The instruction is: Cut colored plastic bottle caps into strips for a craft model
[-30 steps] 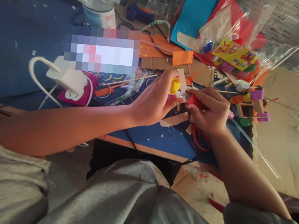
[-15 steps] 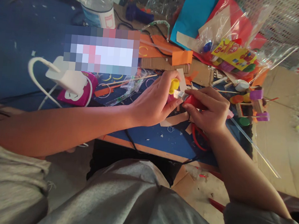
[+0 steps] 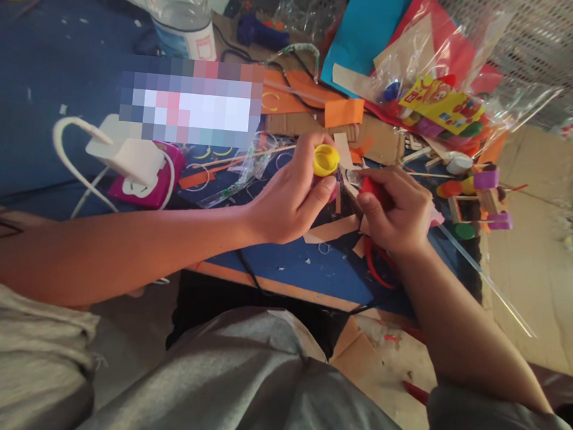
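Observation:
My left hand [image 3: 290, 198] is closed around a yellow bottle cap [image 3: 326, 160], pinched between thumb and fingers with its hollow side facing up toward me. A bit of pink shows under the thumb; what it belongs to is hidden. Just to the right, my right hand [image 3: 400, 208] grips a small red tool [image 3: 373, 190] with a pale, shiny tip pointing left; my fingers cover most of it. A narrow gap separates this tip from the cap. Beneath the hands lie strips of brown card [image 3: 332, 230] and a red loop [image 3: 377, 266], perhaps a scissors handle.
On the left sit a white charger [image 3: 124, 154], a magenta power socket [image 3: 141, 190] and a water bottle [image 3: 178, 15]. Behind are orange paper [image 3: 344, 113], blue paper [image 3: 365, 31] and a yellow-labelled plastic bag [image 3: 444, 105]. A small stick-and-cap model [image 3: 488, 199] stands at right.
The red tool's tip, which was against or close to the yellow cap, is now apart from it. My left hand has drawn slightly left and turned the cap's hollow toward me.

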Tool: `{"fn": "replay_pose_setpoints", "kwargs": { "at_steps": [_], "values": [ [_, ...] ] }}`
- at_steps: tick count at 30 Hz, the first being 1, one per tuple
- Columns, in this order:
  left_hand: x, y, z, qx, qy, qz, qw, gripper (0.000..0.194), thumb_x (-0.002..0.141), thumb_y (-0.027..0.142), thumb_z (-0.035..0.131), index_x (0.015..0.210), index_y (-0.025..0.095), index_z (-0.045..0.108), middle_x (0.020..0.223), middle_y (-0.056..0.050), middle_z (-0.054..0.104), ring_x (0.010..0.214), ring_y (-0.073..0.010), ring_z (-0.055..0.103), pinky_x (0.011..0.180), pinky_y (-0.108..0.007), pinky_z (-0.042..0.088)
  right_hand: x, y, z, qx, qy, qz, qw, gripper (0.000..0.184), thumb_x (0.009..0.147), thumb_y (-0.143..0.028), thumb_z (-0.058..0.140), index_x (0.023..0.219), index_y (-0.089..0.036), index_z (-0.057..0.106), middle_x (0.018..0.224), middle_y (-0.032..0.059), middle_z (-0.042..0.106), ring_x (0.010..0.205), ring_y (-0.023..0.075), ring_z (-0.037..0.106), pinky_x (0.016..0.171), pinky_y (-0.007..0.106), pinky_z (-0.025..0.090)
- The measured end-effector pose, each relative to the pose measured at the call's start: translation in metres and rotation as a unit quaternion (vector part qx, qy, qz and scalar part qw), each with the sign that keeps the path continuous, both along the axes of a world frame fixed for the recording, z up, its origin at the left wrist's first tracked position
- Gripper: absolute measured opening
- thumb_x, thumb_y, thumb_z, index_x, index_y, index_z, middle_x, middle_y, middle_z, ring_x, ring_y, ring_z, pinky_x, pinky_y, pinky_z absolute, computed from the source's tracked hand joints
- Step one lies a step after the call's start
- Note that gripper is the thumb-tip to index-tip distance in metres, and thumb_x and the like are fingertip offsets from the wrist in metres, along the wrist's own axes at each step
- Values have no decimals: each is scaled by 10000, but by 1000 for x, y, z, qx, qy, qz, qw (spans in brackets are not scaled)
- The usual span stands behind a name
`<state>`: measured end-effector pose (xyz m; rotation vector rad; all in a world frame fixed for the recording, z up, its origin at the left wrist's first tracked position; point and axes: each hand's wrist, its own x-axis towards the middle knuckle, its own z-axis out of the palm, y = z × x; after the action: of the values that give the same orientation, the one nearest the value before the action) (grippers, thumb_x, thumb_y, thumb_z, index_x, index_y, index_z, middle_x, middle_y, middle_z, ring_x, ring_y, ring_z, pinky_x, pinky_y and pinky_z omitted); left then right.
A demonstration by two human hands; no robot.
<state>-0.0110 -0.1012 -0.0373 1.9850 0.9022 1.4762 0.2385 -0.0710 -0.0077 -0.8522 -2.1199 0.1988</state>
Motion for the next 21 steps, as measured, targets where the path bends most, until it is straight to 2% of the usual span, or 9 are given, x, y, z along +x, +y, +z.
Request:
{"fn": "replay_pose_setpoints", "kwargs": {
  "at_steps": [3,7,12,16,21],
  "values": [
    [1,1,-3,-3,-8,-7,1000,500,1232,665,420,1538,275,479,1190,-95,696,1044,-246,748,1067,-487,620,1,1,-1,-14,11,-15,1000,583,1142,-740,608,1182,-218,864,951,98,835,845,270,800,803,417,628],
    [3,1,-2,-15,-41,-28,999,473,1228,681,440,1470,287,539,1080,-60,708,950,-216,737,976,-433,620,0,2,-2,-27,21,-18,999,546,1145,-709,622,1203,-220,858,993,107,852,893,281,817,865,432,649],
    [4,0,2,-20,-56,-52,997,458,1245,655,423,1430,263,571,948,-13,685,806,-165,670,809,-354,585,0,4,-3,-55,-24,-43,997,377,1087,-576,764,1220,-238,864,1031,98,859,902,278,801,879,436,652],
    [4,-1,0,-29,-63,-69,995,490,1235,686,442,1380,244,595,935,-9,711,782,-144,669,757,-319,548,2,9,-6,-68,-73,-74,992,200,1046,-418,812,1130,-247,875,959,70,823,813,247,758,792,400,619],
    [4,-1,-2,-34,-67,-108,991,504,1212,728,473,1348,257,586,943,-3,699,738,-136,608,698,-319,496,3,11,-8,-70,-74,-103,990,194,1050,-388,799,1160,-246,873,998,71,843,791,231,745,803,391,621]
  ]
}}
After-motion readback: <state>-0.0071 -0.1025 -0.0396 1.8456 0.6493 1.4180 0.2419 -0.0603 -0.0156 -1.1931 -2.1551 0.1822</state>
